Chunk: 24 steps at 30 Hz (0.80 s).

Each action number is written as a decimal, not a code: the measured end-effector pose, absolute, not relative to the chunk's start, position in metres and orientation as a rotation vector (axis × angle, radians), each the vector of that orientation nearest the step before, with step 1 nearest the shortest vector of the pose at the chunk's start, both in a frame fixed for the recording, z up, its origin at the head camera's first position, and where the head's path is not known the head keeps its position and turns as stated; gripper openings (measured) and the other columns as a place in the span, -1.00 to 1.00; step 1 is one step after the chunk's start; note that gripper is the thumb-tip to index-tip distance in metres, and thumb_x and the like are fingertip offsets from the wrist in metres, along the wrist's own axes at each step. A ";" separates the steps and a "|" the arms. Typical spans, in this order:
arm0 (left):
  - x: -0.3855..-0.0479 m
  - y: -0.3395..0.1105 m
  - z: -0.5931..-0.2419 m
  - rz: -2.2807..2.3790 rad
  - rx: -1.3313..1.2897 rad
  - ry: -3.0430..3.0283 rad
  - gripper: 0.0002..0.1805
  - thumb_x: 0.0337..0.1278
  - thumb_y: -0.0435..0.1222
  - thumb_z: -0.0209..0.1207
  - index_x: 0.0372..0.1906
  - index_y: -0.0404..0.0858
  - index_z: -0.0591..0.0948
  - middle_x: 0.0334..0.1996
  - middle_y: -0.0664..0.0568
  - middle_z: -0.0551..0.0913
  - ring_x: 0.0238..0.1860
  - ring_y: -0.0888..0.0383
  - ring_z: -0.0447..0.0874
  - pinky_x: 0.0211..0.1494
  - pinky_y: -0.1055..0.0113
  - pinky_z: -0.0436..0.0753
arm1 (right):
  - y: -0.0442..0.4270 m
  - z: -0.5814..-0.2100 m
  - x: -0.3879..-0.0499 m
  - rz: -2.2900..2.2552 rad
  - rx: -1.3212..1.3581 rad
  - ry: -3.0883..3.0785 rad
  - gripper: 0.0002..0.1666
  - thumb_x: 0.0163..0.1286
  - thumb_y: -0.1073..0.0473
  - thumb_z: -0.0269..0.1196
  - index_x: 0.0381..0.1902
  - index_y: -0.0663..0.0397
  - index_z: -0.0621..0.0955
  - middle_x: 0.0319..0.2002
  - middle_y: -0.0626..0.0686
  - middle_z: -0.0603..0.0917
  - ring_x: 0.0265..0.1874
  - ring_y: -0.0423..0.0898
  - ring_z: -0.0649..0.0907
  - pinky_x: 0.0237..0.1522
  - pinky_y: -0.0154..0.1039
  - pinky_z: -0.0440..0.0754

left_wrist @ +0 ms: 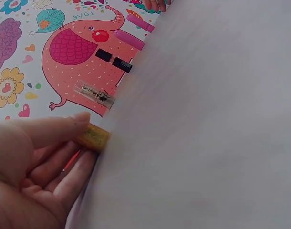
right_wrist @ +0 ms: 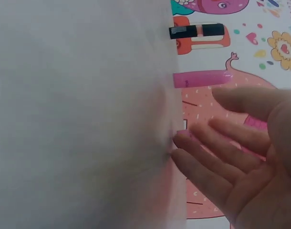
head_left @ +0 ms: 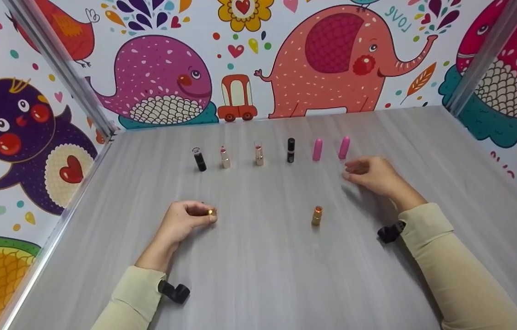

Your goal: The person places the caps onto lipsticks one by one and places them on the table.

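Between the thumb and fingers of my left hand (head_left: pixel 183 222) is a gold lipstick (left_wrist: pixel 94 137), upright at the table surface and partly covered by the fingers. Another gold lipstick (head_left: pixel 316 216) with an orange-red tip stands alone nearer the front. My right hand (head_left: pixel 373 176) holds nothing; its loosely bent fingers are just in front of the rightmost pink lipstick (head_left: pixel 344 147). A second pink lipstick (head_left: pixel 317 150) stands left of that one and also shows in the right wrist view, above the fingers.
The back row continues leftward with a black lipstick (head_left: pixel 291 150), two clear-topped lipsticks (head_left: pixel 259 159) (head_left: pixel 225 158) and a black one with a clear top (head_left: pixel 200 161). Cartoon-printed panels (head_left: pixel 240 55) wall the grey table (head_left: pixel 258 275) at the back and sides.
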State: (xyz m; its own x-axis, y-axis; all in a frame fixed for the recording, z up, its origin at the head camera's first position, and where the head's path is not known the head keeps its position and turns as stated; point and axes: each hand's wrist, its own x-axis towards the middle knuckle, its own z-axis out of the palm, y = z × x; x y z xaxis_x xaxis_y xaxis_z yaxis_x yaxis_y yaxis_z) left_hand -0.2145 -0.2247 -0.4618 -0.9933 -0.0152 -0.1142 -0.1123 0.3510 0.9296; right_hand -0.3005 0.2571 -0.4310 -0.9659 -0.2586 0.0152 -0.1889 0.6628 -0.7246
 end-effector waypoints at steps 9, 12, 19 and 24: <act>-0.214 -0.226 -0.462 1.741 -0.101 2.509 -0.76 0.06 -0.41 0.58 -0.15 -0.35 0.83 -0.20 -0.02 0.85 -0.16 0.20 0.75 -0.08 0.47 0.64 | 0.243 -0.431 -0.295 -1.089 -0.876 2.320 -0.51 0.32 0.27 0.54 0.21 0.14 0.73 0.09 0.11 0.80 0.08 0.10 0.77 0.12 -0.27 0.71; -0.214 -0.226 -0.461 1.731 -0.106 2.517 -0.77 0.07 -0.42 0.58 -0.15 -0.35 0.83 -0.20 -0.02 0.85 -0.15 0.19 0.75 -0.08 0.47 0.64 | 0.231 -0.432 -0.292 -1.055 -0.935 2.227 -0.50 0.29 0.22 0.57 0.19 0.09 0.75 0.07 0.06 0.81 0.08 0.07 0.76 0.15 -0.15 0.74; -0.215 -0.226 -0.460 1.734 -0.105 2.513 -0.76 0.05 -0.42 0.59 -0.16 -0.35 0.83 -0.20 -0.03 0.85 -0.15 0.19 0.75 -0.09 0.47 0.65 | 0.215 -0.436 -0.283 -1.038 -0.992 2.183 -0.53 0.25 0.24 0.60 0.13 0.01 0.79 0.00 -0.04 0.83 0.05 0.01 0.75 0.17 -0.09 0.72; -0.217 -0.226 -0.462 1.764 -0.112 2.493 -0.77 0.03 -0.45 0.58 -0.17 -0.36 0.83 -0.21 -0.04 0.86 -0.17 0.20 0.76 -0.08 0.48 0.65 | 0.210 -0.439 -0.283 -1.075 -0.981 2.147 -0.64 0.29 0.26 0.57 0.06 0.02 0.82 -0.05 -0.01 0.84 -0.02 0.00 0.76 0.06 -0.27 0.72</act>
State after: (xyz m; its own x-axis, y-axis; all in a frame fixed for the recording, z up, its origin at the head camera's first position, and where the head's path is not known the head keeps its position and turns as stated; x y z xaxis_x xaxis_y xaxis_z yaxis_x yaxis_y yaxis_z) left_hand -0.2169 -0.2256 -0.4618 -0.9937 -0.0106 -0.1119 -0.1090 0.3325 0.9368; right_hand -0.2831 0.2100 -0.4387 -0.5883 -0.7964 -0.1404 -0.3646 0.4162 -0.8330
